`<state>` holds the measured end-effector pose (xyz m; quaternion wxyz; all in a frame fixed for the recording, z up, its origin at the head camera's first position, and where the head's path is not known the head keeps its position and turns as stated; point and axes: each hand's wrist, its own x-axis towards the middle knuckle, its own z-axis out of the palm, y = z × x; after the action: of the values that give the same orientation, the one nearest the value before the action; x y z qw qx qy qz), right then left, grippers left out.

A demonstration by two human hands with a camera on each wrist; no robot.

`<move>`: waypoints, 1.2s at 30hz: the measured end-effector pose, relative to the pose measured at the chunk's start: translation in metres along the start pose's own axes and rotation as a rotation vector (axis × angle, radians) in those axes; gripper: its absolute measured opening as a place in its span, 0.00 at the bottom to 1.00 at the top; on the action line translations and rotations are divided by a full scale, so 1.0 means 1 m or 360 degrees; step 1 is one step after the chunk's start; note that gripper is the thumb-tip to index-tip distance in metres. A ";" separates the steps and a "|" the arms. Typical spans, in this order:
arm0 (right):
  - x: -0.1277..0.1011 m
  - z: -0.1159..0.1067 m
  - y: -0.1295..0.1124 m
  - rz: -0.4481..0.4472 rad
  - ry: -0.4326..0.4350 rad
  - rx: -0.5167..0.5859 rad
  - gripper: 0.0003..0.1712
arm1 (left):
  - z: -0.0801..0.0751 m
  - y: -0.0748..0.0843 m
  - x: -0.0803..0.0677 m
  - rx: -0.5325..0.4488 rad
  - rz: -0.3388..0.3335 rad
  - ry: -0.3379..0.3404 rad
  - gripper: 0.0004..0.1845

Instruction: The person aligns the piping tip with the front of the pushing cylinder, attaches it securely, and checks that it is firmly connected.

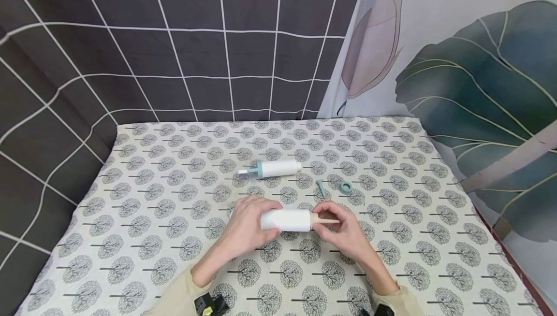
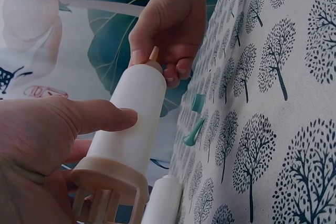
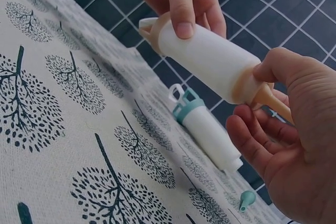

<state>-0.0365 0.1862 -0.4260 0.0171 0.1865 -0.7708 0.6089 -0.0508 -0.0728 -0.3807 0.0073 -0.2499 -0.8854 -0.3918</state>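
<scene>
A white tube with a beige nozzle is held level just above the cloth-covered table. My left hand grips the tube's body, thumb on top; its beige finger-grip end points toward that wrist. My right hand pinches the beige nozzle at the tube's other end, its fingers curled round it. A second white tube with a teal collar lies farther back on the table.
A small teal nozzle and a teal ring lie just beyond my right hand. A dark grid-patterned backdrop stands behind the table and a leaf-print curtain on the right.
</scene>
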 end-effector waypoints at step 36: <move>0.001 0.000 0.001 0.0009 -0.0020 -0.0030 0.16 | 0.001 -0.001 -0.001 0.0014 0.0003 0.0014 0.25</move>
<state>-0.0374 0.1862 -0.4267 0.0122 0.1880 -0.7772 0.6004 -0.0504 -0.0731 -0.3817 0.0127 -0.2490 -0.8869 -0.3889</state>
